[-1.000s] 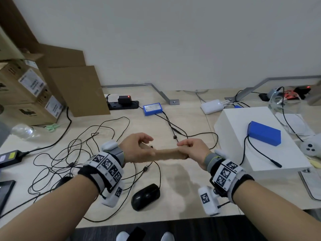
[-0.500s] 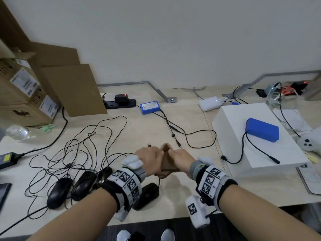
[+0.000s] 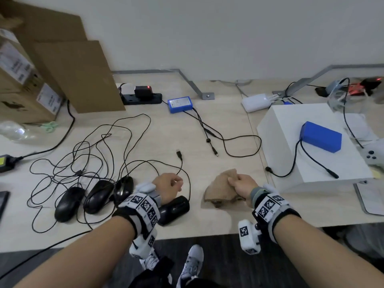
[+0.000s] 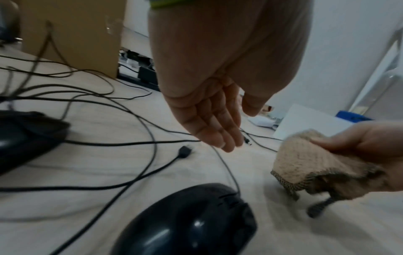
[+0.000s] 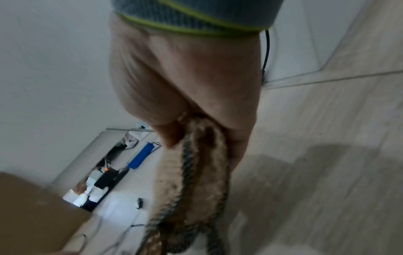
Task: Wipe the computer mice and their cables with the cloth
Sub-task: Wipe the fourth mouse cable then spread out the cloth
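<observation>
On desk (image 3: pixel 218 142): four black mice (image 3: pixel 174 208); one cloth (image 3: pixel 220 190) pinched by right hand (image 3: pixel 241 187); left hand (image 3: pixel 168 185) relaxed, empty.

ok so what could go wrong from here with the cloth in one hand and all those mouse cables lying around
The mouse cables lie looped over one another, so pulling one through the cloth may drag the neighbouring mice along. The right hand grips the cloth bunched, which might leave little flat surface for wiping. The left hand hangs open just above the nearest mouse, whose cable could snag the fingers.
</observation>
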`<state>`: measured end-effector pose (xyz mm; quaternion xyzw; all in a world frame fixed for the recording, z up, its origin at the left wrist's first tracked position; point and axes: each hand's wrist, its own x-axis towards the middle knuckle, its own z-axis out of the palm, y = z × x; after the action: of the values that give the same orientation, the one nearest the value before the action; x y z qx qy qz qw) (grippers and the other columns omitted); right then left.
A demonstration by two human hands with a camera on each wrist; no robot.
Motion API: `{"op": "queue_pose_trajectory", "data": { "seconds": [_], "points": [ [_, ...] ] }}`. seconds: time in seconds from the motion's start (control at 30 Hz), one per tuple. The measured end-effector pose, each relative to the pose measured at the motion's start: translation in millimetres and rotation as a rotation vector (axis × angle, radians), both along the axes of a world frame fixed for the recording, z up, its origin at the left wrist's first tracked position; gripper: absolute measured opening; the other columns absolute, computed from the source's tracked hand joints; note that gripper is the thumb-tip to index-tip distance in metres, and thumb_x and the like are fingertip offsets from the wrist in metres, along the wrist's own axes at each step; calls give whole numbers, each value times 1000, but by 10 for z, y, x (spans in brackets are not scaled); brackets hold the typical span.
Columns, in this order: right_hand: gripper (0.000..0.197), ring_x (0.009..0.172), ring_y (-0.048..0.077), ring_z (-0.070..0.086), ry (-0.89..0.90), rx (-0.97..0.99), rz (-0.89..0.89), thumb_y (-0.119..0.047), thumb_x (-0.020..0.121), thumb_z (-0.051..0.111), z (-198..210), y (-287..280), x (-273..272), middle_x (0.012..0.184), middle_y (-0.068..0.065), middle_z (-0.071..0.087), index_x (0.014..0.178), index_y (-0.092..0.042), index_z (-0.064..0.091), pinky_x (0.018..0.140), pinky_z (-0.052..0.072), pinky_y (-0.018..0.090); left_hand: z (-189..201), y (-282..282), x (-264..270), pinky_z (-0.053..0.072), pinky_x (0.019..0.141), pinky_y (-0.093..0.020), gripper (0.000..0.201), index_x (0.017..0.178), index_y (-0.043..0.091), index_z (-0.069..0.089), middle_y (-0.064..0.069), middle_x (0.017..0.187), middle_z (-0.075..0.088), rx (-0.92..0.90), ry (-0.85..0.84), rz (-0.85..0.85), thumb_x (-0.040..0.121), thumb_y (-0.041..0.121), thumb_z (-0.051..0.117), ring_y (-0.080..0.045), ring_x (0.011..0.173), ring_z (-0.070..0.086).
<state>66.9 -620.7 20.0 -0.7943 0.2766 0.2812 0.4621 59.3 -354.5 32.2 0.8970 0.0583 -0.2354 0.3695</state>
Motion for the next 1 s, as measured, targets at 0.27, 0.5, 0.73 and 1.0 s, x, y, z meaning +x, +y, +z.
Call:
{"op": "queue_pose_trajectory", "data": {
  "seconds": [0.27,0.5,0.73,1.0],
  "points": [
    [46,120,29,50,-149,-477,454,-48,92,46,18,540,-15,140,2,44,135,-31,45,102,43,41,-301,258,-444,44,98,-36,72,140,29,39,4,131,47,292,18,-343,77,50,68,-19,118,53],
    [38,112,24,56,-198,-391,721,-42,92,50,-113,1061,-260,134,1,49,128,-30,49,97,46,39,-337,58,-457,50,86,-44,72,139,29,29,-7,131,37,486,12,-463,79,40,68,-34,109,52],
    [47,116,27,53,-279,-324,628,-35,93,54,-138,1279,-319,135,6,48,138,-25,42,96,44,36,-289,176,-163,50,83,-38,73,142,19,31,-8,135,36,412,-38,-34,87,58,57,-30,106,59],
    [85,116,32,53,-247,-226,700,-48,85,64,-260,1706,-407,141,9,27,153,-34,14,100,44,35,-139,1215,-416,41,91,-43,38,120,20,54,-7,125,51,576,-272,247,84,31,61,-31,112,48]
  ]
}}
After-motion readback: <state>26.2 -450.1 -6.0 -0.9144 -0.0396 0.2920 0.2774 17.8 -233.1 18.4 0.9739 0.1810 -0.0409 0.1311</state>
